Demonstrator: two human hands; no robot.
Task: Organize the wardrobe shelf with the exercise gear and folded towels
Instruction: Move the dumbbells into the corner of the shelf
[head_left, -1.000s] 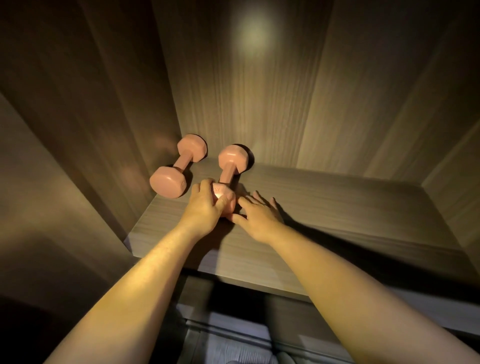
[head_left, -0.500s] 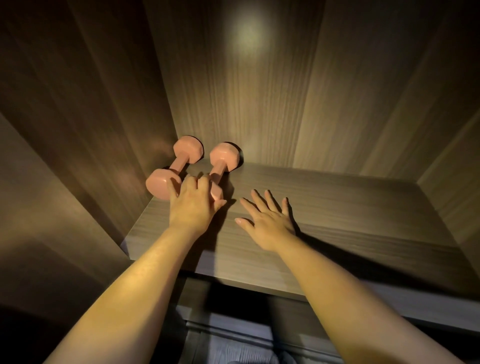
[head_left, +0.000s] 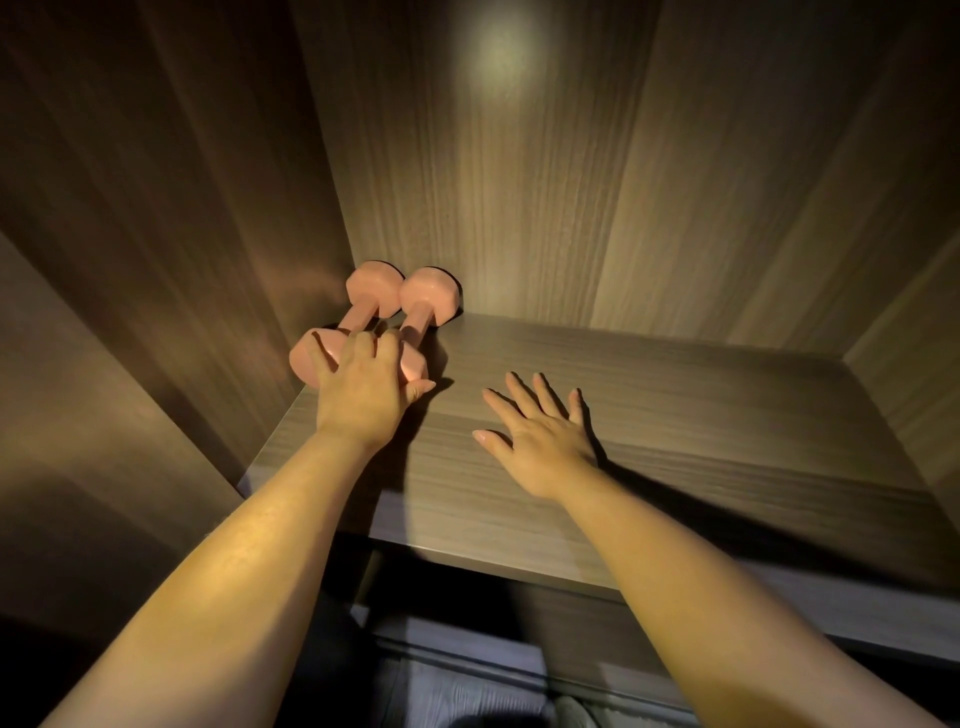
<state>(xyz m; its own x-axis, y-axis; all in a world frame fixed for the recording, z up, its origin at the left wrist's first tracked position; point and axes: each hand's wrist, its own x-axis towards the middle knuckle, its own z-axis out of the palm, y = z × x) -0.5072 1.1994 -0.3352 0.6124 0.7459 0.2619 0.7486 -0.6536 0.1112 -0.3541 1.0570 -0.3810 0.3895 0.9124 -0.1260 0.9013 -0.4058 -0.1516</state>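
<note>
Two pink dumbbells lie side by side in the back left corner of the wooden shelf (head_left: 675, 415). The left dumbbell (head_left: 371, 291) lies along the left wall, and the right dumbbell (head_left: 431, 304) touches it, its far head against the back panel. My left hand (head_left: 363, 400) covers the near head of the right dumbbell, fingers over the top and thumb around its right side; the fingers also reach the left dumbbell's near head. My right hand (head_left: 540, 436) lies flat on the shelf to the right, fingers spread, holding nothing. No towels are on this shelf.
The wardrobe's left wall (head_left: 182, 260), back panel (head_left: 545, 182) and right wall (head_left: 924, 322) enclose the shelf. Bare shelf board stretches to the right of my hands. Below the front edge, something pale grey (head_left: 467, 696) shows dimly.
The right dumbbell has slid back and left until it rests against the left one. My right hand has let go of it and moved right, flat on the shelf.
</note>
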